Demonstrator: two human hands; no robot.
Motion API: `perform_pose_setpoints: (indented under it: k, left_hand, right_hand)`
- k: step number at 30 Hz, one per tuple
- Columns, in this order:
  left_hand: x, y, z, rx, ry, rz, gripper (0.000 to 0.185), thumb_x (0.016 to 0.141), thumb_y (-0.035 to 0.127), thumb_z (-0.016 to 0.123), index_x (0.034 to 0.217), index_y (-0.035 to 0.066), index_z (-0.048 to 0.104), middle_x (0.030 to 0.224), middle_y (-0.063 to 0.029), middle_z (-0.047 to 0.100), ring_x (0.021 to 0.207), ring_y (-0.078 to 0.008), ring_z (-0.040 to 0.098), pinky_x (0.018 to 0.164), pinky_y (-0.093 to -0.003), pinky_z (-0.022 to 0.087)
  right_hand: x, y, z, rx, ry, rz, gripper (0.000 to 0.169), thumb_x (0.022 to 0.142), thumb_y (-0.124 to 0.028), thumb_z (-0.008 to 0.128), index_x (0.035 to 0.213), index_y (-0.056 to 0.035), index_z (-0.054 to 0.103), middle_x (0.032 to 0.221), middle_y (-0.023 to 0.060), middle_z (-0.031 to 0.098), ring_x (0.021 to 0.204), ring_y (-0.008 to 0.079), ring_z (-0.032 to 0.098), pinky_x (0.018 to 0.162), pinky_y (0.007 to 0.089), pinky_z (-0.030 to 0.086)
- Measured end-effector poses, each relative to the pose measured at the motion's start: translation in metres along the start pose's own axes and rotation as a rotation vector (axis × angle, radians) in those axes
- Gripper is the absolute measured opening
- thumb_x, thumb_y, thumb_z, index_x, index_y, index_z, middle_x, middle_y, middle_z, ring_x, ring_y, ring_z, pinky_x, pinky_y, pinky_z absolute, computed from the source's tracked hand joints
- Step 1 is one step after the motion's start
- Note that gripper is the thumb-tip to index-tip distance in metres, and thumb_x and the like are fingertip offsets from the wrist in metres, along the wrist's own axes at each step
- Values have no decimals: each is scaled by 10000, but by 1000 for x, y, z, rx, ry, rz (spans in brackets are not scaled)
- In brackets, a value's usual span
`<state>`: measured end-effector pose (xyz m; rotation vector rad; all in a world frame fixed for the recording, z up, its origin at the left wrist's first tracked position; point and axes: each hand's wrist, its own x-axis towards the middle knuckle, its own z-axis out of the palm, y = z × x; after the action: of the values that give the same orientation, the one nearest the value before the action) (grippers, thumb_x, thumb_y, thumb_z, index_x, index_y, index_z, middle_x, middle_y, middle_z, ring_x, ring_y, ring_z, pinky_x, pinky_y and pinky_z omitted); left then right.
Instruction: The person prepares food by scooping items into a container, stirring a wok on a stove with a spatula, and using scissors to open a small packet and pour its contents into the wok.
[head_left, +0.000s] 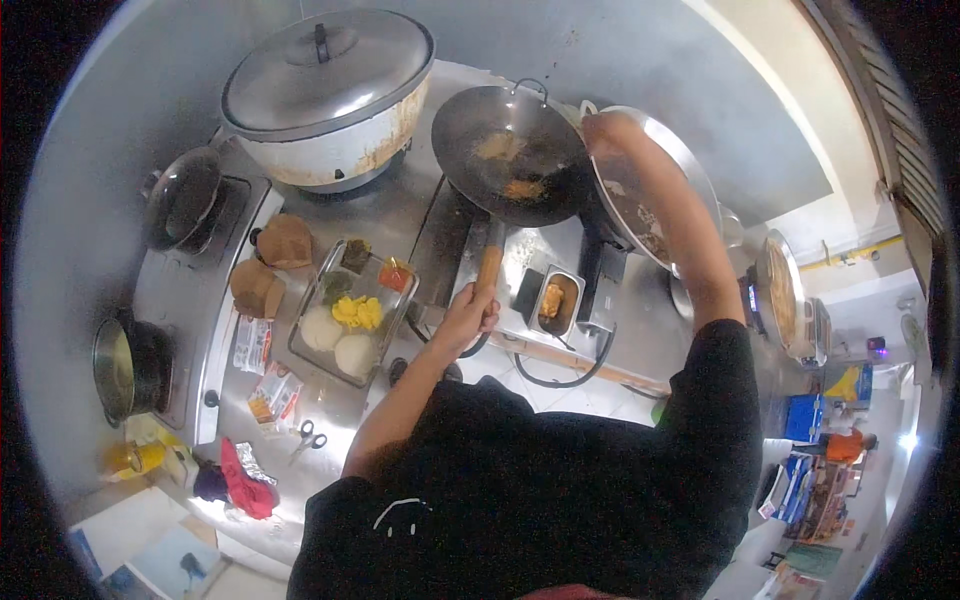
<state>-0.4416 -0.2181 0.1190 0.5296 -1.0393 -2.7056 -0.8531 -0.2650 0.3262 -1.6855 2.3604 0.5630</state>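
My left hand (465, 319) is wrapped around the wooden handle (490, 268) of a dark steel wok (551, 176). Two patches of brownish food or residue (517, 189) lie in the wok, and a wire loop sticks up from its far rim. My right arm reaches over a wide metal pan (705, 187) to the right. The right hand (611, 129) is at that pan's left rim, beside a pale loop handle (588, 109); whether its fingers hold anything cannot be told. The forearm hides part of the pan's dark contents.
Left of the wok stands a large lidded rice cooker (337, 161). A glass tray (296, 352) holds dough balls and yellow pieces. A small steel container (581, 289) sits below the wok. Scissors (309, 441), brown paper cups (285, 241) and a two-burner stove (169, 292) are at left.
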Motion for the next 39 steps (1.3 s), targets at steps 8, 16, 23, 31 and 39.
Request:
perform_pose_setpoints:
  k: [8, 16, 23, 31, 39]
  left_hand:
    - [-5, 11, 10, 69, 30, -44, 227, 1027, 319, 490, 1021, 93, 486, 804, -7, 515, 621, -79, 458, 552, -219, 373]
    - [-7, 6, -8, 44, 33, -4, 235, 1028, 319, 490, 1025, 84, 485, 810, -8, 515, 631, -83, 463, 556, -229, 383]
    - [-9, 5, -10, 8, 31, 2, 214, 1026, 289, 490, 1033, 84, 432, 786, -17, 493, 580, -77, 429, 501, -228, 353]
    - [-4, 6, -3, 44, 48, -10, 209, 1030, 277, 480, 1032, 71, 445, 800, -28, 510, 581, -86, 445, 514, -232, 370]
    - [-5, 6, -2, 35, 49, -25, 208, 1030, 276, 481, 1014, 71, 451, 808, -22, 507, 594, -81, 440, 525, -227, 367]
  right_hand:
    - [-16, -44, -30, 20, -324, 129, 136, 685, -113, 664, 606, -8, 628, 554, 109, 593, 475, 224, 560, 428, 399, 412]
    - [-2, -42, -19, -138, -111, -295, 242, 765, -181, 575, 758, 50, 648, 665, 171, 627, 604, 272, 635, 498, 410, 468]
    - [15, -39, -2, -165, -146, -286, 254, 804, -189, 537, 819, 23, 676, 754, 189, 665, 667, 299, 652, 571, 459, 516]
    - [-18, -42, -29, -48, -277, 25, 276, 817, -259, 561, 885, -24, 688, 787, 166, 685, 596, 258, 633, 546, 400, 527]
    - [-31, -56, -38, -84, -270, -37, 265, 816, -244, 584, 949, -49, 706, 660, 134, 643, 573, 258, 609, 541, 398, 479]
